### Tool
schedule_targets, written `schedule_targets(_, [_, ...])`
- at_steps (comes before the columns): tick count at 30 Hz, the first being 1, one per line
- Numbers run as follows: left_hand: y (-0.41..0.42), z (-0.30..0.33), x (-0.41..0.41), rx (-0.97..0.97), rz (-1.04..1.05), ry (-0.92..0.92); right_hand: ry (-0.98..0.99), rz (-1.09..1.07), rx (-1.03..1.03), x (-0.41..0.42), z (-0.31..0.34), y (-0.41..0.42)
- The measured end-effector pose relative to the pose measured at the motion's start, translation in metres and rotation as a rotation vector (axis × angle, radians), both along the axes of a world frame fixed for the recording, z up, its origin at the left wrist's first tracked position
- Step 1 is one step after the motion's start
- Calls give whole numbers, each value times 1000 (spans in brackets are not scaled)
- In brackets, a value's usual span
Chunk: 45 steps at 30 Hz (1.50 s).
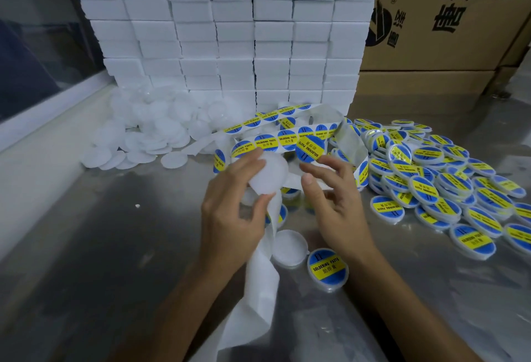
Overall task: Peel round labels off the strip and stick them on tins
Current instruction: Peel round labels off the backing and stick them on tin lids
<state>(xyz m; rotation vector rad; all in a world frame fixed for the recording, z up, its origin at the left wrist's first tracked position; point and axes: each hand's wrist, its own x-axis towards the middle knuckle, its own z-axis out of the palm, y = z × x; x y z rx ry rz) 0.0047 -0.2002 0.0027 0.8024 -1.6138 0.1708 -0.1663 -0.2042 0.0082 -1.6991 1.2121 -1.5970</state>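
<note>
My left hand (230,215) grips a bare white round tin (268,174) by its edge, between thumb and fingers, above the table. My right hand (333,197) holds a peeled blue-and-yellow round label (310,147) at its fingertips, just right of that tin and apart from it. Behind both hands the label strip (270,141) loops across the table with several labels on it. Its empty white backing (258,275) trails down toward me under my left wrist.
A heap of labelled tins (431,180) fills the right side; a heap of bare white tins (149,134) lies back left. One bare tin (288,248) and one labelled tin (327,268) lie below my hands. Stacked white boxes (230,31) and cardboard cartons (445,16) wall the back.
</note>
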Motion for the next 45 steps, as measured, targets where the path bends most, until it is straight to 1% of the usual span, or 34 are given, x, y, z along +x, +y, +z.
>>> schedule_targets(4, [4,-3,-11,6,-70,-41,1,71,6,7,0,3])
schedule_targets(7, [5,-3,-12,39,-98,-22,29,66,-5,9,1,3])
schedule_targets(9, [7,-2,-14,113,-106,31,8,69,0,9,1,3])
schedule_targets(10, [9,-2,-17,193,-125,107,-5,63,7,9,0,3])
schedule_targets(11, [11,1,-19,305,-173,226,-11,49,13,8,0,2])
schedule_targets(13, [12,7,-22,558,-339,529,-6,16,12,6,-1,2])
schedule_targets(14, [12,10,-20,647,-399,640,2,3,6,5,-1,2])
schedule_targets(15, [11,12,-17,712,-423,693,15,-10,-3,4,-1,2])
schedule_targets(17, [10,15,-10,845,-472,732,61,-44,-36,3,-2,2])
schedule_targets(19, [10,19,-8,1001,-519,811,123,-75,-90,3,-4,2])
schedule_targets(21, [11,24,-6,1153,-551,848,203,-100,-189,3,-5,1])
schedule_targets(23, [10,26,-5,1245,-617,881,301,-132,-297,2,-6,0])
schedule_targets(27, [9,25,1,1255,-712,988,420,-142,-381,-1,-6,-1])
schedule_targets(31, [8,23,3,1266,-697,1045,476,-136,-405,-3,-7,-1])
schedule_targets(33, [7,21,3,1265,-667,1052,439,-113,-390,-3,-6,0])
schedule_targets(35, [6,21,3,1237,-621,1061,337,-97,-346,-4,-6,0])
schedule_targets(39, [5,20,7,1165,-540,1095,121,-243,-298,-6,-7,-4])
schedule_targets(42, [5,20,6,1149,-506,1078,107,-321,-343,-10,-9,-6])
schedule_targets(45, [6,20,5,1133,-477,1082,101,-333,-342,-12,-9,-7])
